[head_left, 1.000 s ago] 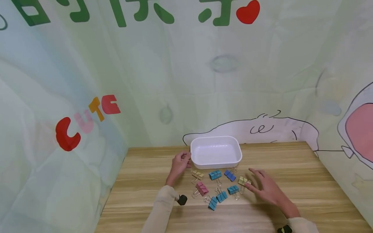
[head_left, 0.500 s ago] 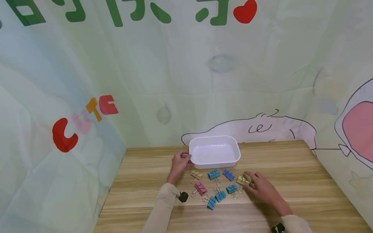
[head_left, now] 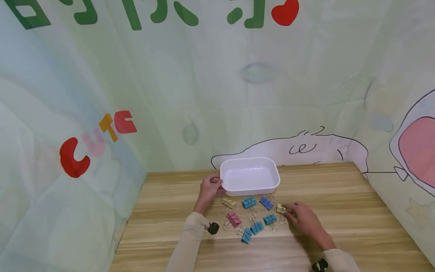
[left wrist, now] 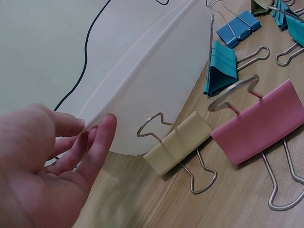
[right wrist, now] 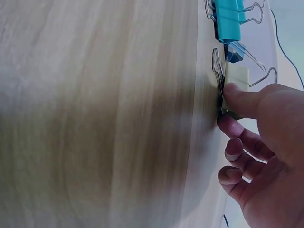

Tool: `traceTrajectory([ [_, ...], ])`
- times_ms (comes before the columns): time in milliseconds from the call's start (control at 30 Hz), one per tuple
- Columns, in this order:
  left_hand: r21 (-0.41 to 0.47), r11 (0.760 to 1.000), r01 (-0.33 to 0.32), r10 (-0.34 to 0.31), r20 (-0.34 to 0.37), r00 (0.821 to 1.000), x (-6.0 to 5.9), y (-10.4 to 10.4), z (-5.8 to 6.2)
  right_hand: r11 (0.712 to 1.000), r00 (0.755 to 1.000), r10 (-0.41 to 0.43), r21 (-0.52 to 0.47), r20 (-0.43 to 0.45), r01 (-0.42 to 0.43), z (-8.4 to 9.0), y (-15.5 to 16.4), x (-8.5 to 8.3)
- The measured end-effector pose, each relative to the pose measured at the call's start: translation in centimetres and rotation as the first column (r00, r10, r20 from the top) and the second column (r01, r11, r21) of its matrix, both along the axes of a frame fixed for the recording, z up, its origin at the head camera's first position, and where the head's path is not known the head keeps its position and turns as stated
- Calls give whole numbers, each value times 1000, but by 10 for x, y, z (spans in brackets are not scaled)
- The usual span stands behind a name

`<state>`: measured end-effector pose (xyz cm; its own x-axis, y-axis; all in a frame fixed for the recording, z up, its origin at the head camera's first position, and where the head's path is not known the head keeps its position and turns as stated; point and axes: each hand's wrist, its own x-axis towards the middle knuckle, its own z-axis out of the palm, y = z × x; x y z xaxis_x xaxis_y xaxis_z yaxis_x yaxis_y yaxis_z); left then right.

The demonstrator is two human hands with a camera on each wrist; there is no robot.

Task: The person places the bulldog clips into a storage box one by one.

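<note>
Wooden table [head_left: 340, 196]; white plastic tray [head_left: 249, 175], rim held in the curled left hand [head_left: 209, 189]; yellow binder clip [head_left: 280, 208] just in front of it, pinched by the right hand [head_left: 302, 219]. Probably light, stiff, springy; best taken by the folded body.

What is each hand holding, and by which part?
The left hand grips the white tray by its left rim. The right hand pinches the yellow binder clip by its body.

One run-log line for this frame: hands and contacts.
left hand: holds white tray rim | right hand: pinches yellow clip on table
</note>
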<state>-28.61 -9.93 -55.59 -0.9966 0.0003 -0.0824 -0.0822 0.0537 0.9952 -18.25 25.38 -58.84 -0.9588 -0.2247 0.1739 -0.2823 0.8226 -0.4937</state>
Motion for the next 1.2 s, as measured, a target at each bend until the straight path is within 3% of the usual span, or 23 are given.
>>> traceTrajectory([
  [233, -16, 1000, -6, 7, 10, 1000, -1, -2, 0, 1000, 999, -10, -14, -38, 9, 0, 0, 1],
  [467, 23, 1000, -8, 7, 18, 1000, -2, -1, 0, 999, 998, 24, -30, -56, -25, 7, 2, -3],
  [600, 39, 999, -20, 19, 25, 1000, -3, 0, -1, 999, 998, 24, -45, -66, -27, 20, 4, -8],
  [867, 38, 999, -15, 14, 27, 1000, -4, 0, -2, 998, 976, 58, -3, -210, -60, 49, 4, -26],
  [1200, 38, 999, 10, -10, 5, 1000, -3, -1, -4, 996, 984, 82, 28, -160, -79, 88, -20, -55],
])
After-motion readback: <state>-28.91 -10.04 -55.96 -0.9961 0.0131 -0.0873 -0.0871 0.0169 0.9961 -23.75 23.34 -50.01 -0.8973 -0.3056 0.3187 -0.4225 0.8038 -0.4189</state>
